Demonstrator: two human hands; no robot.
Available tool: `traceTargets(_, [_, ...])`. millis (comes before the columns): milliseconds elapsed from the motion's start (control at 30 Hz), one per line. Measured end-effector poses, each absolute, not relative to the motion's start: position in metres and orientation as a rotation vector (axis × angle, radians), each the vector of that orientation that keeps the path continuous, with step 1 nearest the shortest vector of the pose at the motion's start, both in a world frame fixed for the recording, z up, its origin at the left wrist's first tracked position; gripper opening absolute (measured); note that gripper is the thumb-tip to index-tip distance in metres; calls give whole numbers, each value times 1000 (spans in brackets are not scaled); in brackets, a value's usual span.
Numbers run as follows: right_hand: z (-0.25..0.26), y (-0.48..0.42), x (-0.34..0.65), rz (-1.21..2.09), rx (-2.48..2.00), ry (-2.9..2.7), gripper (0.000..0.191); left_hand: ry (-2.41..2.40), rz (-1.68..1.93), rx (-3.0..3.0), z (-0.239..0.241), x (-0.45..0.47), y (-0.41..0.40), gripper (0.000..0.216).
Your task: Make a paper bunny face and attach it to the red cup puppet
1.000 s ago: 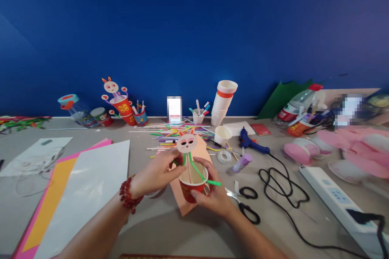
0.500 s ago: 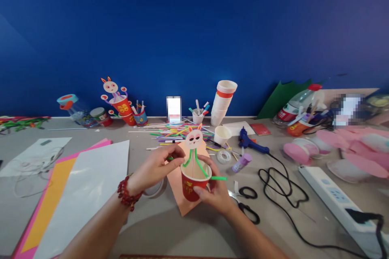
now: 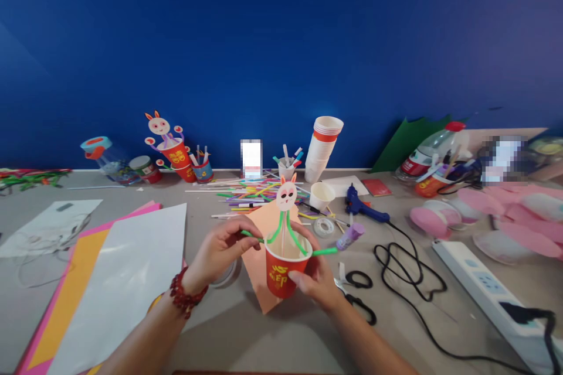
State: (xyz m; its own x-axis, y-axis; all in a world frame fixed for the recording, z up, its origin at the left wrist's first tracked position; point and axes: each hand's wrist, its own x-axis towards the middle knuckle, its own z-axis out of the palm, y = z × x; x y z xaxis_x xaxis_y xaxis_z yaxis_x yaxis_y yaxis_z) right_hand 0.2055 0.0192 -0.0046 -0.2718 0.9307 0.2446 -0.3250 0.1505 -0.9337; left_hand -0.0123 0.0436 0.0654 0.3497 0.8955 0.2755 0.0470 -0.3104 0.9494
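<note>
Red cup: centre of the dial, 12 o'clock pointing away from the person; the red cup (image 3: 278, 272) is upright, yellow lettering to the front, and overlaps the peach card (image 3: 255, 255) in view. Contact between the two cannot be told.
Rabbit head: the rabbit head (image 3: 287, 196) stands above the cup's mouth at 12 o'clock, on a thin stick running down inside.
Green straws: one green straw (image 3: 275, 232) and a second straw (image 3: 295, 239) descend from below the head, spreading apart to the cup's rim; a green end extends outside at about 10 o'clock, another at between 2 and 3.
Left hand: the left hand (image 3: 229, 244), at 10 o'clock, has thumb and fingertips pinching the outer straw end; a red beaded bracelet (image 3: 187, 294) circles the wrist.
Right hand: the right hand (image 3: 319, 281), at 3 o'clock, has its fingers curled around the cup, thumb pressed to the front wall; some fingers are hidden.
Scissors: the scissors (image 3: 346, 293) lie between 3 and 4 o'clock, beside the right hand.
Adhesives: purple glue stick (image 3: 350, 237) at 2 o'clock; blue glue gun (image 3: 369, 209) farther out, same bearing.
Loose straws: the straw pile (image 3: 248, 196) lies at 11 o'clock.
White sheet: the white sheet (image 3: 127, 281) lies at 9 o'clock.
</note>
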Motion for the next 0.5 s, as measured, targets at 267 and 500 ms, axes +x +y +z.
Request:
traceTargets(267, [-6, 17, 205, 1459, -631, -1280, 84, 853, 1106, 1699, 60, -16, 41, 12])
traceTargets(500, [-2, 16, 208, 1590, -573, -1235, 88, 702, 1019, 1520, 54, -12, 56, 21])
